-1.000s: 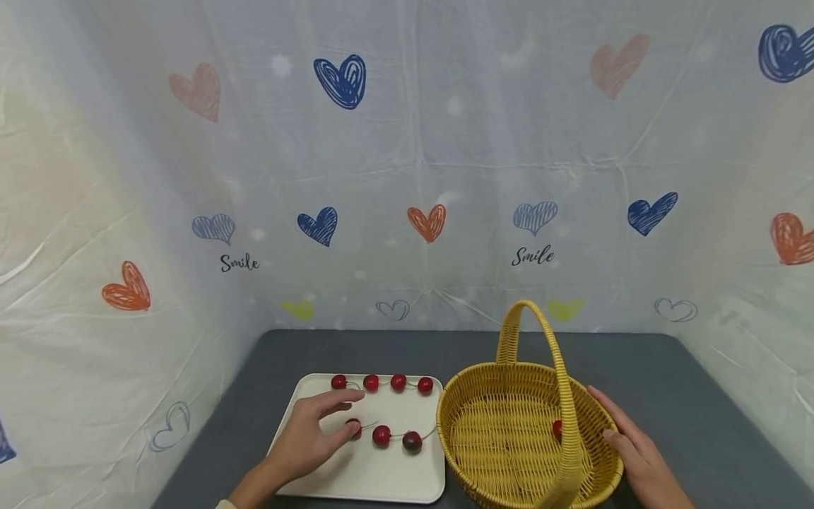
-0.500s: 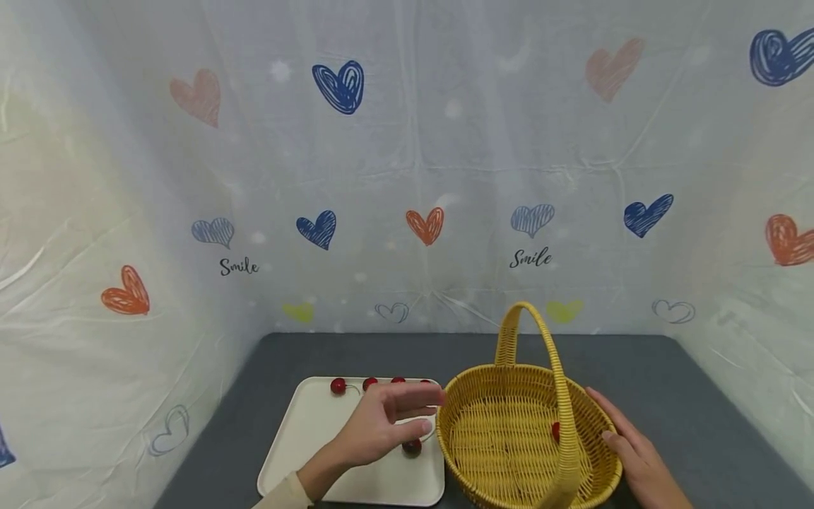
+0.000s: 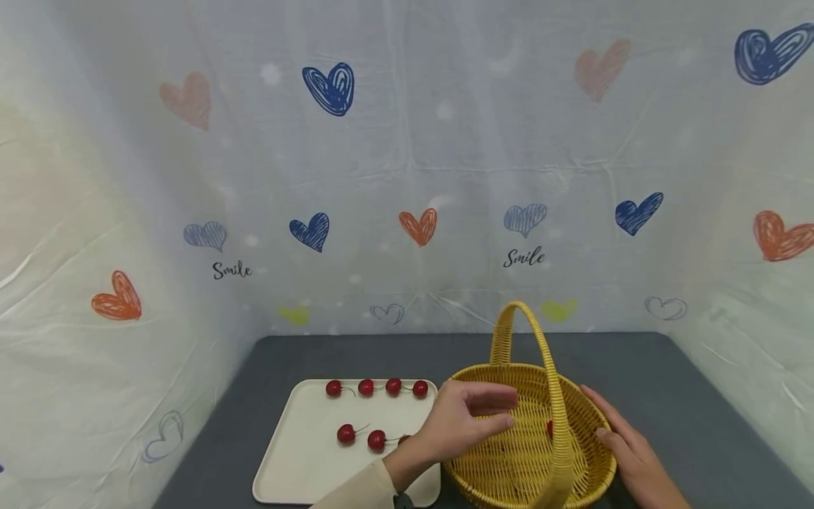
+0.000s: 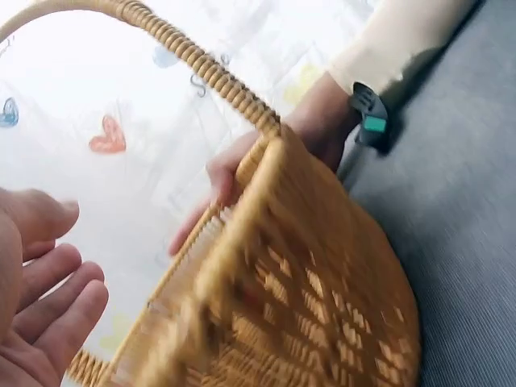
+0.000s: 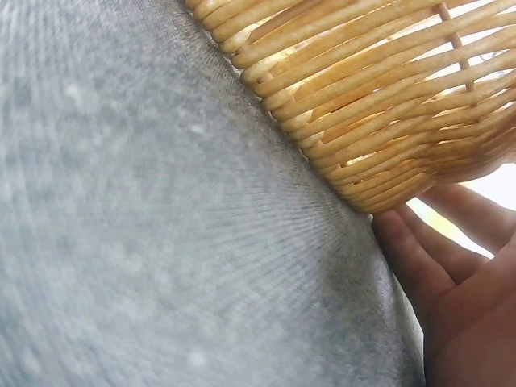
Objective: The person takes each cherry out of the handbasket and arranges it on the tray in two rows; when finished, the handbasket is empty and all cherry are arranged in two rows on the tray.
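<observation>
A yellow wicker basket (image 3: 505, 470) with a tall arched handle stands on the right of the table. One red cherry (image 3: 550, 428) lies inside it, partly hidden behind the handle. My left hand (image 3: 467, 418) hovers over the basket's left rim, thumb and fingers apart with nothing between them; the left wrist view shows its fingers (image 4: 68, 302) loosely bent. My right hand (image 3: 636, 456) holds the basket's right side, thumb over the rim and fingers along the outer wall. Left of the basket, a white tray (image 3: 292, 459) carries two rows of stemmed cherries (image 3: 346, 434).
A dark grey tabletop (image 3: 381, 353) lies under the tray and basket. Behind and at both sides hangs a pale curtain (image 3: 362, 170) printed with hearts. My left forearm (image 3: 365, 488) crosses the tray's front right corner, and its wrist partly covers one cherry.
My left hand has moved right, from above the tray's cherries to over the basket's left edge. The right hand keeps its hold on the basket, and the cherries lie as before.
</observation>
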Demonstrator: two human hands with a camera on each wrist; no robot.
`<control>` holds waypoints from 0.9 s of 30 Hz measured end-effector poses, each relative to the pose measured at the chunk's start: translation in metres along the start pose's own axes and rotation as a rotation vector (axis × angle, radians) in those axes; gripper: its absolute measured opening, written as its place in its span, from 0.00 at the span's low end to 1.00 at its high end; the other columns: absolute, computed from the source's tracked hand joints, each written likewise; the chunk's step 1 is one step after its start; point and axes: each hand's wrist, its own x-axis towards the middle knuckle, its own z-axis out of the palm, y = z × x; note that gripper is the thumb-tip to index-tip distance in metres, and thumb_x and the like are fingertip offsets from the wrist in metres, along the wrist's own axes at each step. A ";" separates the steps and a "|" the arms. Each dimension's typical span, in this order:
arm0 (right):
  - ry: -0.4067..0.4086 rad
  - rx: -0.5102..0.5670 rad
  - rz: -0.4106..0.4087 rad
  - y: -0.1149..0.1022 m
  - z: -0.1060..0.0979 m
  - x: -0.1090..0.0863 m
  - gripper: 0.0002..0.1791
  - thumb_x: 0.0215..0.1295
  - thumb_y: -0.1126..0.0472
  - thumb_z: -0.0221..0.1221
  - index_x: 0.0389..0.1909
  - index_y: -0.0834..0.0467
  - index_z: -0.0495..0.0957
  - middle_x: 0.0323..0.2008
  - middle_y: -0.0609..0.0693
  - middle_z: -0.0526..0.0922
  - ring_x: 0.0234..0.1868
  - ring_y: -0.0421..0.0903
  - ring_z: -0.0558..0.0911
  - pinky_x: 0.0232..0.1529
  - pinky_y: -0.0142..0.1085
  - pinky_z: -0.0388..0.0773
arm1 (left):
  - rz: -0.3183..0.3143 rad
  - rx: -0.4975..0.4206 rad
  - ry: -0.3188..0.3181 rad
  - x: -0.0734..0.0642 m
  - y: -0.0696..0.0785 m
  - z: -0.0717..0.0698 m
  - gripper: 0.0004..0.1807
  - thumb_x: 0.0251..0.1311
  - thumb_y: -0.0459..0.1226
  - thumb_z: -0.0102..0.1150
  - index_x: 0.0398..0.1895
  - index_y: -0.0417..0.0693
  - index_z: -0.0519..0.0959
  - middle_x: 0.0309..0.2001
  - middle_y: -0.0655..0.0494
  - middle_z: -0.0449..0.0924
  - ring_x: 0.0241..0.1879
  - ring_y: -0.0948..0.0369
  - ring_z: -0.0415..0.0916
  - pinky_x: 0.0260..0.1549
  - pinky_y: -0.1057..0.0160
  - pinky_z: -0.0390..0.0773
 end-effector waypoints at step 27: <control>0.011 -0.061 -0.035 -0.002 -0.003 -0.001 0.30 0.93 0.53 0.41 0.90 0.44 0.54 0.82 0.39 0.58 0.67 0.10 0.60 0.54 0.26 0.81 | -0.119 1.032 -0.487 0.103 0.022 0.048 0.15 0.78 0.44 0.65 0.63 0.63 0.89 0.30 0.66 0.90 0.24 0.72 0.75 0.38 0.78 0.76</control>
